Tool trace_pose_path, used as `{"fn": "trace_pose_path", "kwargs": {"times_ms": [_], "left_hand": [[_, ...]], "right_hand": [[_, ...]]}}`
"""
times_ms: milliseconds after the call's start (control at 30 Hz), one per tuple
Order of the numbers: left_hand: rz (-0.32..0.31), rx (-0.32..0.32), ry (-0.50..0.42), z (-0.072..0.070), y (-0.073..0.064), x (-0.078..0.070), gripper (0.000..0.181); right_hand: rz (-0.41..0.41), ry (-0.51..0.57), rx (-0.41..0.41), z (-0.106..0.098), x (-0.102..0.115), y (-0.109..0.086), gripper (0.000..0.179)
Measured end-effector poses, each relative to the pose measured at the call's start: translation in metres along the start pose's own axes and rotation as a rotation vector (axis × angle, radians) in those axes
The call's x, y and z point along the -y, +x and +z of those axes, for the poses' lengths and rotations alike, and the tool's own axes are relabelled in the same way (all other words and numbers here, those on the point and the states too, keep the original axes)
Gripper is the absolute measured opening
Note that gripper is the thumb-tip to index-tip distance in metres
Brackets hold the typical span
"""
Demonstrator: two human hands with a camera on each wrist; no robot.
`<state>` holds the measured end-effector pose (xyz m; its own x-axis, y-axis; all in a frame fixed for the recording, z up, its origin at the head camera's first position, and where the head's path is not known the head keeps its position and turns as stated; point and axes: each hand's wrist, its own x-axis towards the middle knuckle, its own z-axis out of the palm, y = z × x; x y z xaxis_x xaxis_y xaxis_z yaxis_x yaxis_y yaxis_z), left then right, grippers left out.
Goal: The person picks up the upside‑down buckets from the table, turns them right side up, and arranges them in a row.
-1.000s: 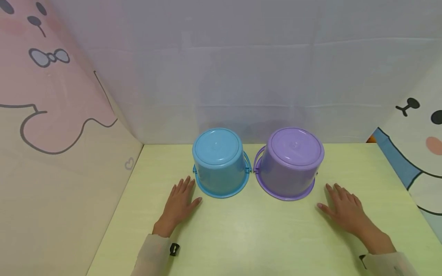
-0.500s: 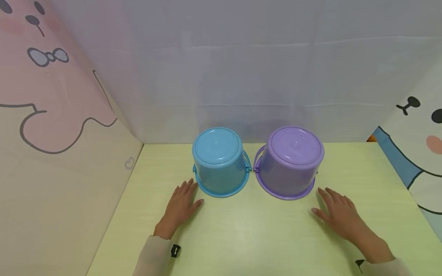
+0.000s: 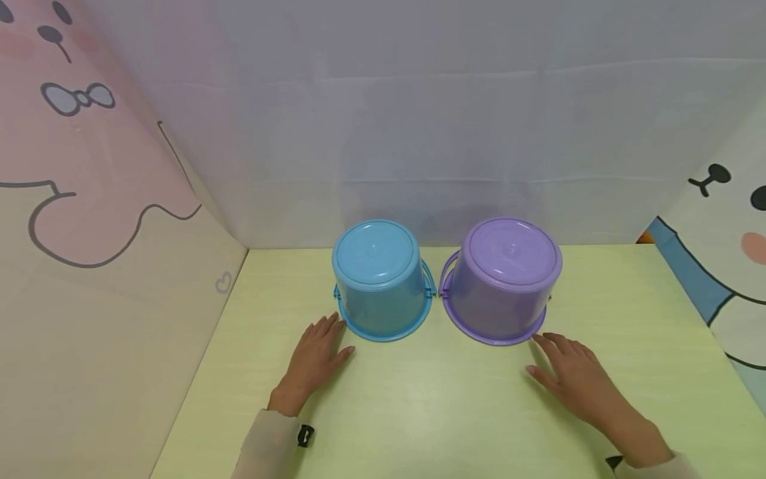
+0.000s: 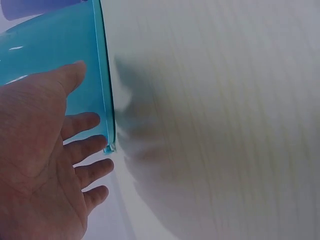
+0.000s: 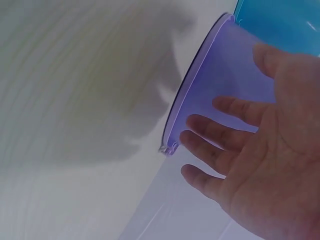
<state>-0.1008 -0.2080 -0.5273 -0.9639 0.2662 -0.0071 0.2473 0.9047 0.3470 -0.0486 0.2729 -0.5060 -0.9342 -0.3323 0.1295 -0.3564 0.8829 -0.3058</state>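
Two plastic buckets stand upside down, side by side, near the back of the table. The blue bucket (image 3: 383, 299) is on the left, its handle lying down behind it. To its right is the slightly larger purple bucket (image 3: 503, 299). My left hand (image 3: 312, 362), fingers spread and relaxed, has its fingertips right at the blue rim's front left. Holding nothing, my right hand (image 3: 574, 379) reaches toward the front right of the purple rim with loosely bent fingers. Both palms show in the wrist views, the left palm (image 4: 40, 155) before the blue wall and the right palm (image 5: 280, 160) before the purple one.
The pale yellow table (image 3: 419, 412) runs back to a whitish curtain (image 3: 443, 133) close behind the buckets. Cloth printed with cartoon animals hangs at both sides, a pink figure (image 3: 90, 159) on the left and a white one (image 3: 736, 213) on the right.
My right hand has moved left and slightly toward me, closer to the purple rim. My left hand has shifted slightly right toward the blue bucket. Both buckets stay in place.
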Motion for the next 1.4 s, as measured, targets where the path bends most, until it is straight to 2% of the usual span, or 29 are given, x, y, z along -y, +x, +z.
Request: {"fn": "trace_pose_path", "kwargs": {"times_ms": [400, 600, 767, 967, 1200, 1400], "left_hand": [[0.020, -0.010, 0.031, 0.001, -0.003, -0.003, 0.054], [0.053, -0.038, 0.017, 0.002, -0.003, -0.005, 0.053], [0.061, -0.039, 0.012, 0.003, -0.002, -0.006, 0.054], [0.084, -0.050, 0.039, 0.002, -0.003, -0.008, 0.051], [0.153, -0.096, 0.059, 0.002, -0.005, -0.011, 0.047], [0.177, -0.110, 0.083, 0.006, -0.004, -0.009, 0.047]], "right_hand": [[-0.123, 0.037, -0.062, 0.001, 0.033, 0.010, 0.049], [-0.243, 0.032, -0.146, 0.009, 0.048, 0.018, 0.045], [-0.303, 0.049, -0.175, 0.014, 0.060, 0.027, 0.045], [-0.325, 0.072, -0.158, 0.021, 0.075, 0.039, 0.042], [-0.282, 0.100, -0.055, 0.028, 0.088, 0.052, 0.042], [-0.281, 0.094, -0.023, 0.037, 0.094, 0.062, 0.044]]}}
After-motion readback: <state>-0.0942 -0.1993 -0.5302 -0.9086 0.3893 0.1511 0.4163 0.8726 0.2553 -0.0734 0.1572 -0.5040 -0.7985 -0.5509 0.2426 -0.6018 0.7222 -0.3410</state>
